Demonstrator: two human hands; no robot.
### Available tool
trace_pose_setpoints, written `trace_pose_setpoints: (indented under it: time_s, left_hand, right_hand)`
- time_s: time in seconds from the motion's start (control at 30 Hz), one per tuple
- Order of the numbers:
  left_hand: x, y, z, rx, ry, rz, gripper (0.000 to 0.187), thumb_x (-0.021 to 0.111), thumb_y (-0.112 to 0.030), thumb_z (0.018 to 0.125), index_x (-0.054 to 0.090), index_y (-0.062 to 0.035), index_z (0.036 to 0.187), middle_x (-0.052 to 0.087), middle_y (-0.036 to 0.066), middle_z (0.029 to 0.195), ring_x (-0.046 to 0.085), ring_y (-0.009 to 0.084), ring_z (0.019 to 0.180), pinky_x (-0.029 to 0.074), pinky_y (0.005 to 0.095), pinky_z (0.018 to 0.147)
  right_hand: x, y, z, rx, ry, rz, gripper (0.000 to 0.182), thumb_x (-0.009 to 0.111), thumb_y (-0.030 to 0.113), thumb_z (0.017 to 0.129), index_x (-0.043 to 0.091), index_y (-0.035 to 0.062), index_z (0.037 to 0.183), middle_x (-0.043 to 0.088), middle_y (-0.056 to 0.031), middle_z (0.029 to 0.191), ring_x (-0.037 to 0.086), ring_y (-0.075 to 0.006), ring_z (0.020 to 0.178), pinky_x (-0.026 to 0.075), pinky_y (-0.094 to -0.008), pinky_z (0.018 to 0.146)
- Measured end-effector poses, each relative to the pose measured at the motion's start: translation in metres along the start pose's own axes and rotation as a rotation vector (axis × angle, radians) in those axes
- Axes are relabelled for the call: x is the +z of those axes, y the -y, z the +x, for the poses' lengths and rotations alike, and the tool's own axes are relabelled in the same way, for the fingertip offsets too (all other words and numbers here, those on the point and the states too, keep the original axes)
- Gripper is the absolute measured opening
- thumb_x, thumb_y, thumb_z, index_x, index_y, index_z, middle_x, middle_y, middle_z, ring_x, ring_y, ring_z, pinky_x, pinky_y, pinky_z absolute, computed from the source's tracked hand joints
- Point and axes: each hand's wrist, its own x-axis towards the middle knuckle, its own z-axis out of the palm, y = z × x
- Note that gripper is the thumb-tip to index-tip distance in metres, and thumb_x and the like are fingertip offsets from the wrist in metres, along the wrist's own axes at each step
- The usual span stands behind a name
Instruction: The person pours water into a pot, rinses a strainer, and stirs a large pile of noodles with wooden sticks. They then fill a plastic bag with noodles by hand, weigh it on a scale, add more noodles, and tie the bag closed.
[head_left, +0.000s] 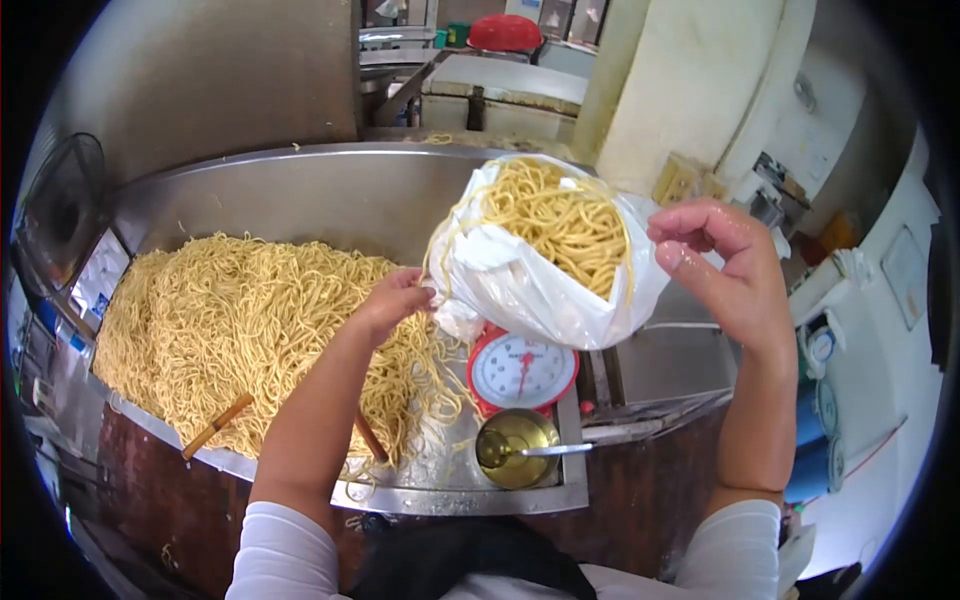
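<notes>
A white plastic bag (510,285), its mouth open and full of thick yellow noodles (555,220), sits over the top of a red dial scale (523,368). Pinched in my left hand (397,302) is the bag's left side. The fingers of my right hand (725,260) are closed on the rim at its right. A few noodles hang over the bag's edge. Left of it, a large heap of loose noodles (250,330) fills much of the metal table, partly behind my left forearm.
In front of the scale stands a metal bowl of yellow oil (500,440) with a spoon (555,450) in it. Two wooden sticks (217,427) poke out of the heap. A fan (62,215) stands at the left, and a metal panel (220,90) rises behind the table.
</notes>
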Motion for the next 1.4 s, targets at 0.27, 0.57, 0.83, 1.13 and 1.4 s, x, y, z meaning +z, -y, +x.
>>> trace_pose_setpoints:
  time_s: [0.27, 0.57, 0.83, 1.13, 1.4]
  left_hand:
    - [-0.018, -0.138, -0.061, 0.267, -0.356, 0.127, 0.036, 0.07, -0.042, 0.087, 0.057, -0.0108, 0.074, 0.045, -0.005, 0.061, 0.042, 0.0068, 0.055, 0.037, 0.0241, 0.052]
    - [-0.052, -0.221, -0.13, 0.652, -0.207, 0.474, 0.03, 0.066, -0.032, 0.091, 0.069, -0.0066, 0.076, 0.051, -0.005, 0.06, 0.046, 0.0043, 0.058, 0.038, 0.0244, 0.051]
    - [-0.279, -0.261, -0.175, 0.587, -0.978, 0.9, 0.045, 0.068, -0.046, 0.088, 0.069, -0.0015, 0.085, 0.059, 0.002, 0.066, 0.05, 0.0132, 0.061, 0.045, 0.0328, 0.059]
    - [-0.535, -0.195, -0.167, 0.148, -1.212, 1.043, 0.082, 0.069, -0.056, 0.08, 0.055, 0.0095, 0.127, 0.061, 0.023, 0.127, 0.057, 0.037, 0.12, 0.045, 0.0427, 0.1]
    - [-0.234, -0.119, -0.037, -0.08, -0.128, 0.601, 0.056, 0.06, -0.055, 0.088, 0.061, -0.011, 0.122, 0.067, 0.005, 0.108, 0.064, 0.0192, 0.091, 0.051, 0.0376, 0.077]
  right_hand:
    - [0.047, 0.019, 0.039, 0.014, 0.126, -0.012, 0.035, 0.075, 0.019, 0.084, 0.065, 0.0033, 0.114, 0.067, -0.0048, 0.105, 0.061, -0.0102, 0.082, 0.048, -0.0238, 0.07]
    - [0.172, 0.031, 0.115, 0.024, 0.147, -0.122, 0.043, 0.078, 0.024, 0.083, 0.046, 0.0059, 0.06, 0.037, 0.0047, 0.055, 0.036, -0.007, 0.055, 0.03, -0.0288, 0.049]
    - [0.121, -0.04, 0.166, -0.094, -0.198, -0.306, 0.044, 0.073, 0.024, 0.087, 0.041, 0.0092, 0.061, 0.033, 0.0052, 0.058, 0.029, -0.0062, 0.055, 0.026, -0.0283, 0.048]
    - [0.102, 0.021, 0.148, 0.292, -0.002, -0.698, 0.028, 0.067, 0.023, 0.085, 0.07, 0.0004, 0.1, 0.07, -0.0198, 0.094, 0.068, -0.0315, 0.084, 0.051, -0.0417, 0.077]
    - [0.056, 0.014, 0.144, 0.322, -0.178, -0.8, 0.027, 0.066, 0.029, 0.084, 0.072, 0.0039, 0.093, 0.07, -0.0203, 0.09, 0.067, -0.0349, 0.086, 0.052, -0.0422, 0.079]
